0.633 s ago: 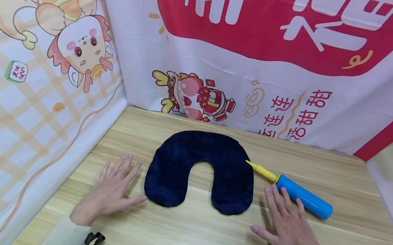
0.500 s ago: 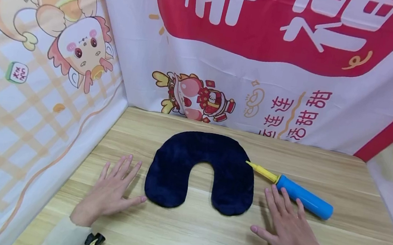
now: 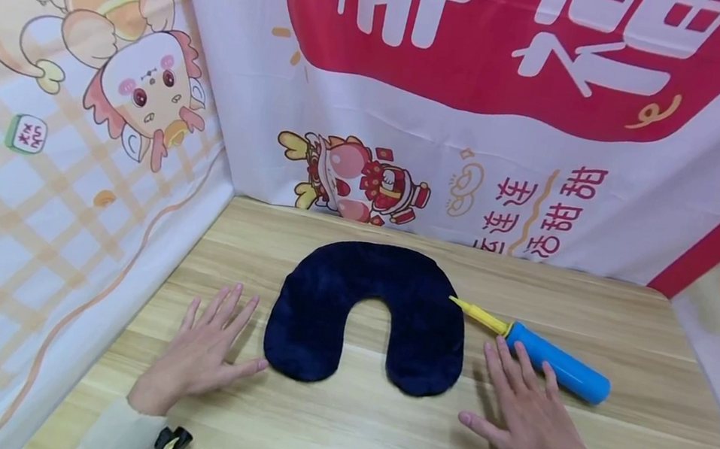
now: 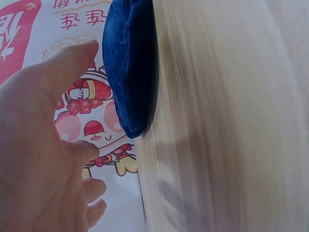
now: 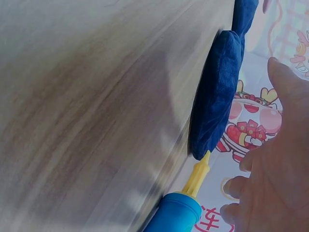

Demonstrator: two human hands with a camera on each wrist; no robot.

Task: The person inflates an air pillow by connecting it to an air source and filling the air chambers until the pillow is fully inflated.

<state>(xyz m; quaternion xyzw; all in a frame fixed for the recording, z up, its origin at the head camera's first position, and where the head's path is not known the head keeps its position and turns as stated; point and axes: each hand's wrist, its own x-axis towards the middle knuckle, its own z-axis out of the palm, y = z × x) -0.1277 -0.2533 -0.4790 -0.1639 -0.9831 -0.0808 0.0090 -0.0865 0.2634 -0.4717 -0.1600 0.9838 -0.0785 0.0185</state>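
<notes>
A dark blue, U-shaped neck pillow (image 3: 374,272) lies on the wooden table with its opening towards the person. To its right is a hand pump with a blue barrel (image 3: 560,363) and a yellow nozzle (image 3: 484,317); the nozzle's tip meets the pillow's right edge. My left hand (image 3: 199,355) is spread beside the pillow's left end, holding nothing. My right hand (image 3: 529,417) is likewise spread, palm down, just in front of the pump. In the left wrist view the pillow (image 4: 129,67) appears past the thumb; the right wrist view shows the pump (image 5: 176,212) against the pillow (image 5: 217,92).
A printed cloth (image 3: 361,111) hangs behind the table's back edge. Another patterned cloth (image 3: 61,215) walls off the left side. A black band-like object (image 3: 173,441) is at the left sleeve. Bare wood (image 3: 358,444) shows in front of the pillow.
</notes>
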